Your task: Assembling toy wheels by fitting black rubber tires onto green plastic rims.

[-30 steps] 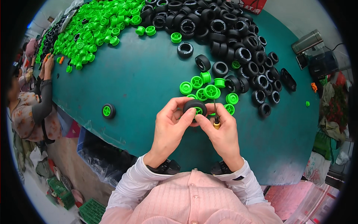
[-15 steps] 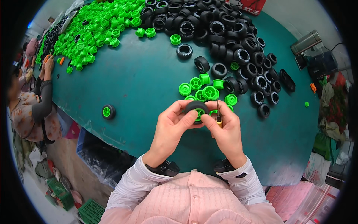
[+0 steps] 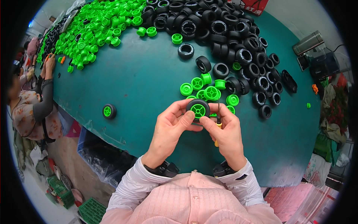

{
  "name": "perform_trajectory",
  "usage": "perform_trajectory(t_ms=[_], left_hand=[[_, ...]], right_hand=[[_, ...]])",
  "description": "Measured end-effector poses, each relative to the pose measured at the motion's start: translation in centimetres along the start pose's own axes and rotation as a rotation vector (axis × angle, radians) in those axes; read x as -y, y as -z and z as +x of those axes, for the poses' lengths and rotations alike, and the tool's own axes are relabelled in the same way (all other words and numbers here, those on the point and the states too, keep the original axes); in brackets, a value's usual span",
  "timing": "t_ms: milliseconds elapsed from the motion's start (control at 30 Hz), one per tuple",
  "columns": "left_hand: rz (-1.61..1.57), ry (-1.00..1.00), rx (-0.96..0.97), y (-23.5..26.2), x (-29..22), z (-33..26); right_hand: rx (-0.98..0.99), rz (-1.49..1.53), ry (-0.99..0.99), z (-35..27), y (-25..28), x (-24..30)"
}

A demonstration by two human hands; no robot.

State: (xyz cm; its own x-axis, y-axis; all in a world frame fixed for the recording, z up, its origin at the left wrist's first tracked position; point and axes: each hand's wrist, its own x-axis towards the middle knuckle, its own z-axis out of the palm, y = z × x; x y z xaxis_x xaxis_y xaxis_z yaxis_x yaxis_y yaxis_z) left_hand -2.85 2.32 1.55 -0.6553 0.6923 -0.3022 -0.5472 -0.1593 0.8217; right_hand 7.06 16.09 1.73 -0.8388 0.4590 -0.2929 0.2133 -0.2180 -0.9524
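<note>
A toy wheel (image 3: 198, 111), a black tire with a green spoked rim inside it, is held upright with its spoked face toward me. My left hand (image 3: 167, 128) is closed on its left side, thumb on the face. The thumb of my right hand (image 3: 228, 134) presses the wheel's lower right edge. That hand also grips a small screwdriver (image 3: 219, 125) with a yellow handle, its thin shaft pointing away from me. Just beyond my hands lie several loose green rims (image 3: 212, 93). Another tire with a green rim in it, a second toy wheel (image 3: 109, 111), lies to the left.
A large heap of black tires (image 3: 220, 28) covers the far right of the green table (image 3: 149, 78). Green rims (image 3: 97, 22) are piled at the far left. A person (image 3: 35, 104) works at the left edge. A steel flask (image 3: 308, 43) stands at the right.
The wheel has turned so its spoked face shows more fully, and my left thumb has shifted to its lower edge. The screwdriver's yellow handle shows more below my right fingers.
</note>
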Motion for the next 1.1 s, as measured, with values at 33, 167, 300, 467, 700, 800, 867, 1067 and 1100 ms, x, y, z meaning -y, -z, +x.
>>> perform_trajectory(t_ms=[33, 167, 300, 467, 700, 800, 867, 1067, 1100], left_hand=[[0.021, 0.011, 0.003, -0.3, -0.5, 0.2], [0.350, -0.017, 0.084, 1.4, -0.3, 1.0], [0.193, 0.006, 0.076, 0.3, 0.2, 0.5], [0.201, -0.117, 0.024, 0.0, 1.2, 0.5], [-0.026, -0.026, 0.023, -0.3, 1.2, -0.1], [-0.105, -0.010, -0.072, -0.9, 1.5, 0.2], [-0.123, -0.019, -0.102, -1.5, 1.2, 0.3], [0.126, -0.075, -0.052, -0.7, 1.5, 0.4], [0.100, -0.078, -0.059, -0.7, 1.4, 0.4]], right_hand=[[0.007, -0.017, 0.005, 0.1, 0.2, 0.1], [-0.026, -0.068, 0.025, 0.3, 0.5, 0.9], [-0.029, -0.093, 0.104, 0.7, 0.6, -0.3], [-0.032, -0.120, 0.013, 0.2, 0.2, 0.6], [0.005, -0.126, 0.136, 0.8, 1.0, 0.3], [-0.011, -0.014, -0.005, 0.8, 0.6, 0.5], [-0.022, 0.004, -0.020, 0.6, 0.5, 0.4], [-0.055, -0.105, 0.076, 0.5, 0.7, 0.1], [-0.051, -0.100, 0.096, 0.3, 0.5, 0.1]])
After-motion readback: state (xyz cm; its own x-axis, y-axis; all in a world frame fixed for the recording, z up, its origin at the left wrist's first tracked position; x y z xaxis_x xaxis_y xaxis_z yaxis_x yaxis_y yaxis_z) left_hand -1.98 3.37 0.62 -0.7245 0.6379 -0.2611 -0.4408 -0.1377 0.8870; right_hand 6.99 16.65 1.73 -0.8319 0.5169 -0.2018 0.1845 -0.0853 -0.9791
